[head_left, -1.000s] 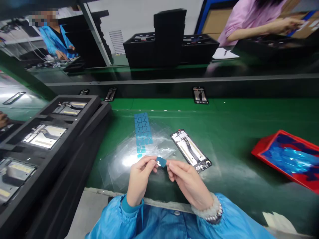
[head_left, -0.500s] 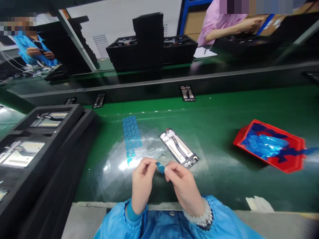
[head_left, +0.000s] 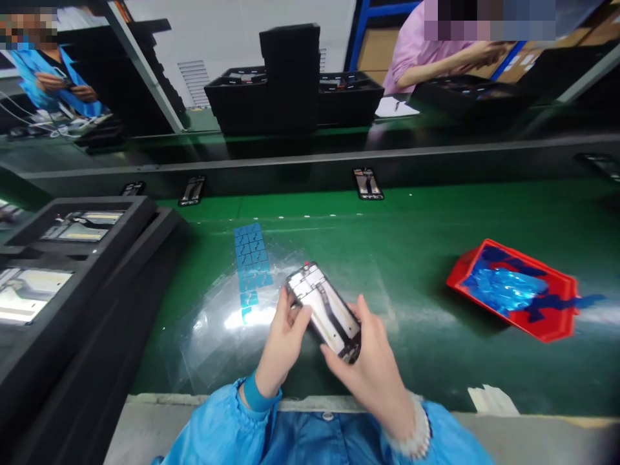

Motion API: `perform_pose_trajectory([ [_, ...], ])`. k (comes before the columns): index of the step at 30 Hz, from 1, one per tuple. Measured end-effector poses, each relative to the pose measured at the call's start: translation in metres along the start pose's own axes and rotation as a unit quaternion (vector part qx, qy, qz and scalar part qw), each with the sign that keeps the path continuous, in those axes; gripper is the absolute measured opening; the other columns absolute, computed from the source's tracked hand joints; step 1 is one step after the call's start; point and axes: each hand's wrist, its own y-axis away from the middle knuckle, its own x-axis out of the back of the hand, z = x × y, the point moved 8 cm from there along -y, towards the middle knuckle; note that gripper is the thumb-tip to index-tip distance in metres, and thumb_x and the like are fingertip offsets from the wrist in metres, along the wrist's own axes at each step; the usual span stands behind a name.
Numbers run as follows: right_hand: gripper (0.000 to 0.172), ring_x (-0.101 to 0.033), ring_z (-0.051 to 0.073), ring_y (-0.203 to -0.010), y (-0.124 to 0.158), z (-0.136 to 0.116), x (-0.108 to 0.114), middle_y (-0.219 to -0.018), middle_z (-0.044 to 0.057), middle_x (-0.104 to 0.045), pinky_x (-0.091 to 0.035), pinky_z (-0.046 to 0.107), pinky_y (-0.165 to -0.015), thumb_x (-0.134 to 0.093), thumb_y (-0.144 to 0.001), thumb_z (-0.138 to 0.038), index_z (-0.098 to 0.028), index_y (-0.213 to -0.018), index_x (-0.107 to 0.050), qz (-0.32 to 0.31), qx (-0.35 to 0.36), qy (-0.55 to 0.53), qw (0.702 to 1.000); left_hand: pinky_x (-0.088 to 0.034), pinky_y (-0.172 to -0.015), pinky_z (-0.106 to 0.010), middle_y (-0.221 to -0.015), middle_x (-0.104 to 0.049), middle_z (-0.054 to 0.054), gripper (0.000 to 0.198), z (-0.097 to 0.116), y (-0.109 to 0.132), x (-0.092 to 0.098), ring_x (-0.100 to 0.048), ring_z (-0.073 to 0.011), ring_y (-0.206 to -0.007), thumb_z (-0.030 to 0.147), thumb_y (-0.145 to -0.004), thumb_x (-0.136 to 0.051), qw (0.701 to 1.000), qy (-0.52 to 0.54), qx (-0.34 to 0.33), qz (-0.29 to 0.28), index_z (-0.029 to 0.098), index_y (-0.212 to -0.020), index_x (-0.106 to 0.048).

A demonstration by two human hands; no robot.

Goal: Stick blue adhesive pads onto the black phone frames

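The open phone assembly [head_left: 314, 309] is gripped by its edges between both hands, tilted in front of the body: its left long edge is pinched by the fingers of the left hand [head_left: 281, 342], while its lower end and right side are spanned by the more widely spread fingers of the right hand [head_left: 375, 361]. Whether its underside touches the counter [head_left: 416, 258] cannot be told.

A slip is judged possible if the edge grip is loosened on one side. The dark flex cable [head_left: 334, 318], being uncovered, could be creased or lifted by a straying thumb, and the bare inner surfaces could be marked by skin contact. The beaded bracelet [head_left: 417, 423] could be caught on a part if the right wrist is lowered.

Just beyond the left hand, the blue sticker sheet [head_left: 250, 248] and clear film [head_left: 206, 342] could be dragged by a sleeve. Further right, at the red bin [head_left: 555, 323], a dark blue strip [head_left: 588, 301] is draped over the rim and could be snagged.
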Motion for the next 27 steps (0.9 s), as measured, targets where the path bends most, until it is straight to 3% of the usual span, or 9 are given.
perform_pose_trajectory([
  [3, 0.066, -0.048, 0.028, -0.116, 0.007, -0.007, 0.007, -0.123, 0.013, -0.051, -0.042, 0.046, -0.095, -0.062, -0.076, -0.035, -0.023, -0.134, -0.033, -0.014, -0.006, -0.122, 0.992, -0.036, -0.104, -0.036, -0.130, -0.054, -0.008, 0.037, 0.016, 0.003, 0.000, -0.048, -0.0216, -0.122, 0.026, -0.086, -0.049, 0.997, -0.030, -0.073, -0.006, 0.019, -0.123, -0.049],
  [5, 0.033, -0.047, 0.027, -0.119, -0.003, -0.001, 0.011, -0.125, 0.011, -0.052, -0.038, 0.046, -0.098, -0.060, -0.078, -0.036, -0.024, -0.108, -0.056, -0.015, -0.032, -0.212, 0.977, -0.034, -0.105, -0.034, -0.129, -0.055, -0.007, 0.037, 0.019, 0.005, -0.001, -0.048, -0.0207, -0.122, 0.023, -0.087, -0.048, 0.996, -0.045, -0.081, -0.021, 0.019, -0.123, -0.049],
  [7, 0.015, -0.046, 0.027, -0.121, -0.018, 0.006, 0.009, -0.129, 0.010, -0.050, -0.036, 0.045, -0.100, -0.059, -0.079, -0.037, -0.022, -0.082, -0.062, -0.026, -0.074, -0.282, 0.956, -0.035, -0.105, -0.032, -0.130, -0.055, -0.005, 0.039, 0.018, 0.007, -0.007, -0.049, -0.0198, -0.121, 0.021, -0.086, -0.048, 0.995, -0.046, -0.068, -0.058, 0.019, -0.125, -0.048],
  [10, 0.019, -0.047, 0.026, -0.120, -0.036, 0.008, 0.002, -0.130, 0.010, -0.051, -0.034, 0.045, -0.101, -0.061, -0.078, -0.037, -0.020, -0.070, -0.062, -0.030, -0.111, -0.320, 0.941, -0.038, -0.103, -0.030, -0.127, -0.058, -0.004, 0.044, 0.012, 0.011, -0.016, -0.051, -0.0187, -0.120, 0.019, -0.086, -0.046, 0.993, -0.041, -0.039, -0.099, 0.020, -0.130, -0.046],
  [13, 0.018, -0.048, 0.026, -0.117, -0.045, 0.002, -0.003, -0.126, 0.010, -0.055, -0.032, 0.045, -0.101, -0.062, -0.076, -0.035, -0.020, -0.066, -0.063, -0.024, -0.108, -0.304, 0.946, -0.037, -0.103, -0.030, -0.130, -0.056, -0.004, 0.050, 0.009, 0.012, -0.018, -0.050, -0.0187, -0.121, 0.018, -0.084, -0.048, 0.994, -0.048, -0.025, -0.097, 0.020, -0.133, -0.042],
  [18, 0.016, -0.051, 0.026, -0.111, -0.045, -0.004, -0.004, -0.113, 0.009, -0.060, -0.034, 0.045, -0.098, -0.062, -0.075, -0.030, -0.021, -0.062, -0.063, 0.001, -0.097, -0.276, 0.956, -0.034, -0.106, -0.029, -0.133, -0.053, -0.004, 0.053, 0.009, 0.013, -0.018, -0.043, -0.0183, -0.127, 0.015, -0.083, -0.047, 0.994, -0.053, -0.019, -0.096, 0.018, -0.135, -0.040],
  [27, 0.017, -0.053, 0.024, -0.105, -0.047, -0.007, -0.005, -0.103, 0.008, -0.063, -0.038, 0.041, -0.093, -0.062, -0.073, -0.027, -0.021, -0.057, -0.061, 0.004, -0.099, -0.284, 0.954, -0.037, -0.104, -0.027, -0.132, -0.054, -0.003, 0.053, 0.009, 0.013, -0.017, -0.050, -0.0160, -0.121, 0.014, -0.084, -0.046, 0.992, -0.066, -0.026, -0.100, 0.018, -0.136, -0.038],
])
